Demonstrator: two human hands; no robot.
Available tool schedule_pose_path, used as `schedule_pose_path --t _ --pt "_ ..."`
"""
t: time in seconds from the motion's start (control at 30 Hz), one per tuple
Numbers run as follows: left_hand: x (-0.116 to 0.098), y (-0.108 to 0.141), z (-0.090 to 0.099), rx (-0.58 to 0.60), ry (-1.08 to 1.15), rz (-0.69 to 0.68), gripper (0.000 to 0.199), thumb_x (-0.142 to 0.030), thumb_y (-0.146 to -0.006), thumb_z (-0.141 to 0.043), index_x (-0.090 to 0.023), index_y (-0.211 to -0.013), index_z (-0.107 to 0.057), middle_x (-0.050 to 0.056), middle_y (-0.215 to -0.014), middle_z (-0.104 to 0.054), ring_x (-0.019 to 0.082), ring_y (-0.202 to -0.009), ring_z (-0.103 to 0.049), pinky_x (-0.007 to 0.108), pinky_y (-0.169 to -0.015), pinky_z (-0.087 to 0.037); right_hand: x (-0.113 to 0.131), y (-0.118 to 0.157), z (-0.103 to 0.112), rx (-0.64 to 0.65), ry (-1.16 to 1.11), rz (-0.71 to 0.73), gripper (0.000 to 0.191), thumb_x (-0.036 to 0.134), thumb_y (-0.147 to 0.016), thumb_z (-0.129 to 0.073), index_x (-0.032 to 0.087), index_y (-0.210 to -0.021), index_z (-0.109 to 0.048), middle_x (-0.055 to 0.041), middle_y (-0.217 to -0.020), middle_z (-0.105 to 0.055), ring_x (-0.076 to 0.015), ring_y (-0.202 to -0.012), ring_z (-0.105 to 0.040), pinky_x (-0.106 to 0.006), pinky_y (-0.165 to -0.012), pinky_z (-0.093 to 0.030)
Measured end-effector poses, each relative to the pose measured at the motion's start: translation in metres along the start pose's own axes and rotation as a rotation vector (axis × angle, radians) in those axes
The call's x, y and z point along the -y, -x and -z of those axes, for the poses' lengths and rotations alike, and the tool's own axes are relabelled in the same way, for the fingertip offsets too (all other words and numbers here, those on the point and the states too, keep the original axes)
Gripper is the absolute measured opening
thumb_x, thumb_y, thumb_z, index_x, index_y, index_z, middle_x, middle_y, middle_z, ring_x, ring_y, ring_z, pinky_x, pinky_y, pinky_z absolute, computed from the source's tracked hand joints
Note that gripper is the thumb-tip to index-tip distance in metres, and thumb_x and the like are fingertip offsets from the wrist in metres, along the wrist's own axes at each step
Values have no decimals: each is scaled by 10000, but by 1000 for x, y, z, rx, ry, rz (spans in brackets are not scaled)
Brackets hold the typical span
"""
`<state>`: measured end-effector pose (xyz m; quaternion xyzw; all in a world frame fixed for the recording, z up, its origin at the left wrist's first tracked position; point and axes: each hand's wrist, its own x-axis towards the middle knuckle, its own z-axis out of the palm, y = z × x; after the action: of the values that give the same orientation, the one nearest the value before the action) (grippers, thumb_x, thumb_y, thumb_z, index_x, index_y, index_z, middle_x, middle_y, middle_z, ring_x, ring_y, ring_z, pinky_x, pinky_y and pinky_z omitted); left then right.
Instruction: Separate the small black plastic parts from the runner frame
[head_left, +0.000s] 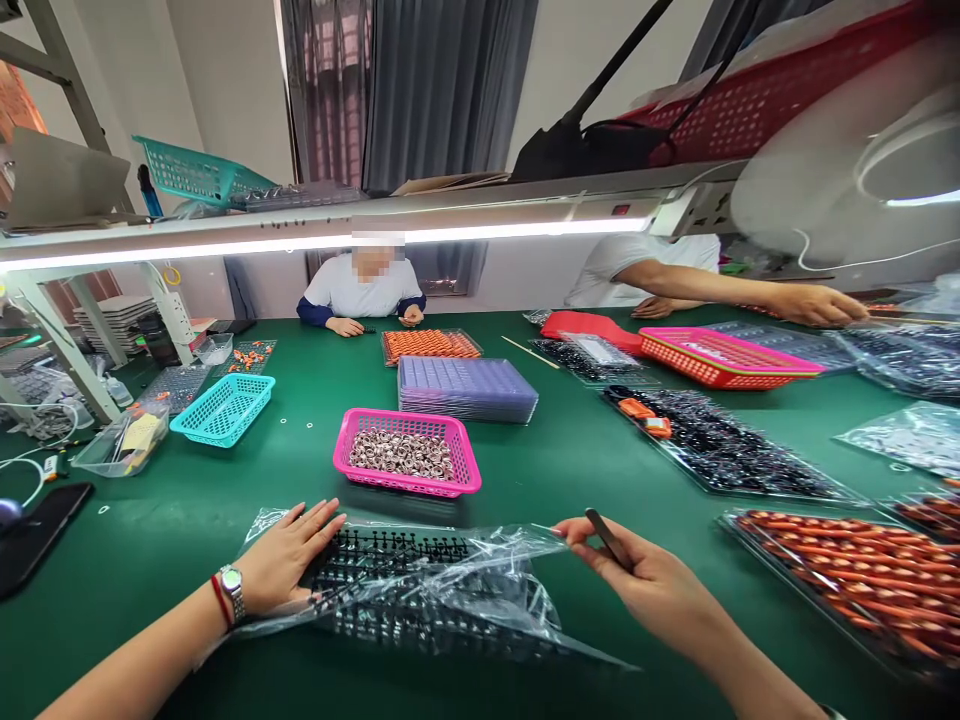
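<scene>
A tray of black parts (397, 548) lies on the table in front of me, partly covered by a clear plastic bag (495, 560). My left hand (289, 560) rests flat, fingers stretched, over the tray's left end and the plastic. At the other side my right hand (630, 565) is closed, pinching the bag's upper right edge between thumb and finger. A dark pair of tweezers (609, 540) is also tucked in that hand. Just beyond the tray stands a pink basket (409, 487) of small metal rings.
Behind the pink basket are stacked clear trays (469, 388). A turquoise basket (225, 412) and a phone (41, 535) are at left. Trays of black parts (735, 440) and orange parts (862, 570) fill the right. Two co-workers sit across; one person's arm (720, 285) reaches right.
</scene>
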<state>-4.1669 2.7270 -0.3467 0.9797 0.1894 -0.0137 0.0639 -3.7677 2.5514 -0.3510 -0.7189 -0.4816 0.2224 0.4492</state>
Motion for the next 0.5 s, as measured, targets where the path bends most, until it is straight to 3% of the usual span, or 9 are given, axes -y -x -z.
schedule_pose_path --t 0.2,0.4,0.5 --pt "3 8 2 -6 -20 12 921 -657 -814 -452 -249 -1489 24 112 -1559 -48 335 -1405 -177 527 -1145 -127 -11 -5 7 -58 39 -34 325 541 -639 -559 242 -751 -623 -68 -919 -730 -298 -909 -647 -390 -832 -491" --pt "8 14 1 -7 -24 15 913 -660 -813 -450 -253 -1490 9 117 -1557 -54 347 -1400 -186 541 -1140 -129 -20 -8 19 -112 129 -131 356 561 -621 -545 251 -763 -647 -60 -942 -736 -303 -869 -649 -385 -721 -484" --pt "10 17 1 -4 -27 20 911 -666 -815 -436 -256 -1489 21 121 -1557 -52 348 -1402 -179 552 -1136 -131 -26 -8 26 -191 167 -111 356 554 -621 -540 247 -754 -660 -50 -894 -744 -281 -824 -660 -356 -685 -485"
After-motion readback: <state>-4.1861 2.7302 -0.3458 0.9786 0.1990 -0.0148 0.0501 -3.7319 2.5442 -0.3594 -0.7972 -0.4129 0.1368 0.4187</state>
